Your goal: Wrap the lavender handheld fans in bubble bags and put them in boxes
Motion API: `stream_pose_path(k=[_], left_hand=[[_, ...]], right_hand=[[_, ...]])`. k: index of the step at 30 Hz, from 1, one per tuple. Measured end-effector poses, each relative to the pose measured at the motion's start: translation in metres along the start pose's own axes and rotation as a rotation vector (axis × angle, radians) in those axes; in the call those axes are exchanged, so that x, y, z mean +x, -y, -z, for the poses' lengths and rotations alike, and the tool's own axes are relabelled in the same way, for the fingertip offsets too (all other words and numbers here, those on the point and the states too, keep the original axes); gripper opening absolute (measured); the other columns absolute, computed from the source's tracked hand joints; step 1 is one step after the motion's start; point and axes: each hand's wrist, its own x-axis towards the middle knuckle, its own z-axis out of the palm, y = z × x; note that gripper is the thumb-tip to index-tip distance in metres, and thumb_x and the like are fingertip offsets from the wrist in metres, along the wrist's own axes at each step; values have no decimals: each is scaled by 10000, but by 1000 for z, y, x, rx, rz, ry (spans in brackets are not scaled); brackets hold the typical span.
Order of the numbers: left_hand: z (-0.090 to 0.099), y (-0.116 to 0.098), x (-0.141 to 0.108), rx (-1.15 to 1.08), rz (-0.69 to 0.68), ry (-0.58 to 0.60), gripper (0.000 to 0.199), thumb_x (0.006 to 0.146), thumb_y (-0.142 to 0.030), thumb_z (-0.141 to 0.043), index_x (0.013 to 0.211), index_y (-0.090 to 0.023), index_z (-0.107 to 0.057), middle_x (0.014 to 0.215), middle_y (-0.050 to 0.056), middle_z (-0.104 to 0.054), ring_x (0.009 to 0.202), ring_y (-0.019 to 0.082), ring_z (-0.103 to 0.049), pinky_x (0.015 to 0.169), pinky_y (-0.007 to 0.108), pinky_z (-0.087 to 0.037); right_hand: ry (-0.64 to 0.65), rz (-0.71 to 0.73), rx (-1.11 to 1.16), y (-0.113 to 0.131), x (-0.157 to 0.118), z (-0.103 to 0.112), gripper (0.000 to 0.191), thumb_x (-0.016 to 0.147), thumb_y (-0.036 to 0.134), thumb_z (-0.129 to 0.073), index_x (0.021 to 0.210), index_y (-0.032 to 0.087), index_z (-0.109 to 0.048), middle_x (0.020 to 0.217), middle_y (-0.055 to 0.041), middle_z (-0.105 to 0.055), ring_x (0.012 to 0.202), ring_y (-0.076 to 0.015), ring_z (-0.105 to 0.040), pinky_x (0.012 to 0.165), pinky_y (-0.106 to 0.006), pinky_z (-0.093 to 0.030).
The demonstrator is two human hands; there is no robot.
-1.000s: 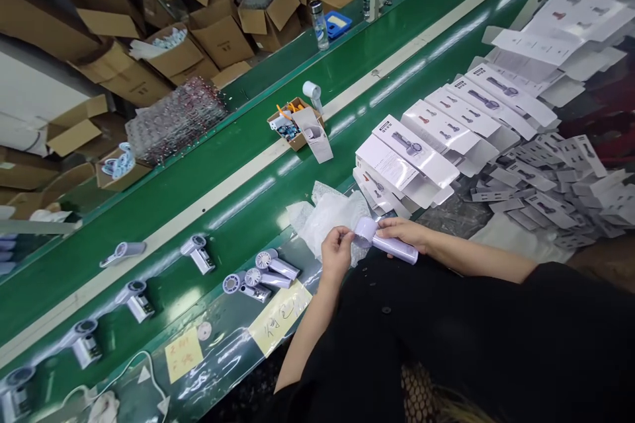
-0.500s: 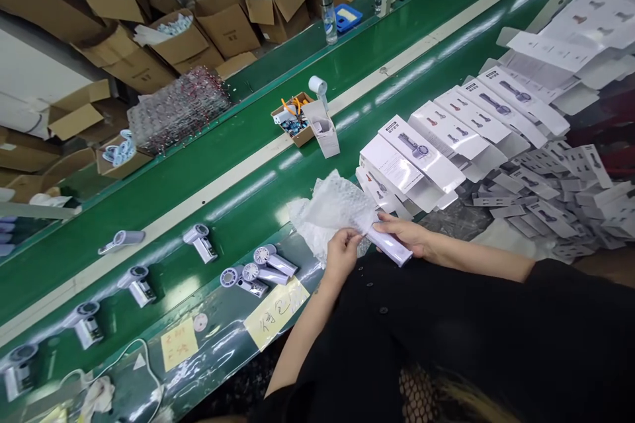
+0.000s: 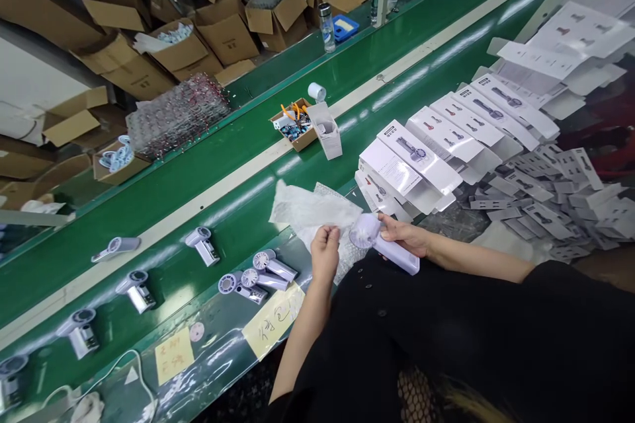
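Fingers of the left hand (image 3: 325,248) pinch the edge of a white bubble-wrap bag (image 3: 310,208), lifting it above the green conveyor belt (image 3: 208,192). Right hand (image 3: 404,236) closes around the handle of a lilac handheld fan (image 3: 384,244), its round head just beside the bag's lower corner, at the belt's near edge. Three more fans (image 3: 258,271) lie near the left forearm. Flat printed cartons (image 3: 421,155) are fanned out beyond the right hand.
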Motion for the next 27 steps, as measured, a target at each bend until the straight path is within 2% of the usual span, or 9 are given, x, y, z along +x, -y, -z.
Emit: stream_pose_path(k=[4,7,9,12,14,18,21,24,27], left_hand=[[0,-9,7,-263,261,194,375,650,-475,-718,806,-147,-627,581,-50,-467,478,50,-348,476,198,-261],[1,-14,4,-257,352,321,387,632,-475,-737,779,-131,-640,544,-47,-458,468,49,-342,471,197,-239],[2,-14,0,-272,328,269,374,630,-470,-738,757,-137,-623,551,-46,-458,468,49,-338,468,196,-233],[3,-12,-10,-250,151,67,337,689,-476,-685,747,-160,-584,585,-43,-459,484,58,-348,473,201,-258],[1,-13,-18,-101,-30,-24,275,789,-448,-597,770,-174,-582,623,-27,-481,542,84,-411,523,217,-327],[0,-18,-30,363,-544,-34,154,880,-253,-493,808,-186,-611,711,27,-564,695,143,-504,674,272,-401],[6,-13,-35,610,-847,-21,138,843,-146,-517,864,-191,-646,672,34,-542,649,156,-483,634,277,-378],[14,2,-42,754,-965,-25,164,817,-94,-533,875,-189,-655,626,22,-476,611,156,-455,594,273,-350],[13,12,-52,786,-949,22,159,825,-92,-512,835,-183,-643,623,23,-468,599,154,-453,582,271,-354]], right_hand=[[161,-40,-70,12,-1,-10,843,662,115,-739,1342,266,-264,936,8,-619,784,-132,-658,662,-236,-557],[202,-61,-81,15,-2,-20,665,665,164,-729,1250,208,-416,941,-21,-634,757,-156,-659,608,-265,-572],[146,-50,-112,13,-3,-22,500,680,200,-716,1135,158,-512,893,-35,-644,730,-160,-657,594,-273,-575],[-20,-24,-173,4,-4,-22,355,712,257,-695,1023,143,-566,825,-38,-657,660,-155,-657,574,-270,-568],[-121,-33,-200,-2,-6,-23,333,728,286,-685,1008,148,-571,808,-39,-667,617,-157,-658,541,-263,-555],[-217,-44,-203,-11,-13,-32,325,749,304,-680,1012,149,-568,774,-39,-670,574,-160,-654,484,-244,-526],[-259,-38,-154,-12,-19,-46,290,765,291,-673,995,151,-564,780,-41,-671,588,-167,-662,525,-270,-550],[-337,-35,-65,-13,-25,-56,248,769,227,-662,974,159,-542,771,-38,-668,597,-168,-661,565,-304,-568],[-477,-62,19,-16,-25,-58,184,786,196,-631,914,172,-501,702,-22,-642,558,-169,-645,516,-290,-551]])
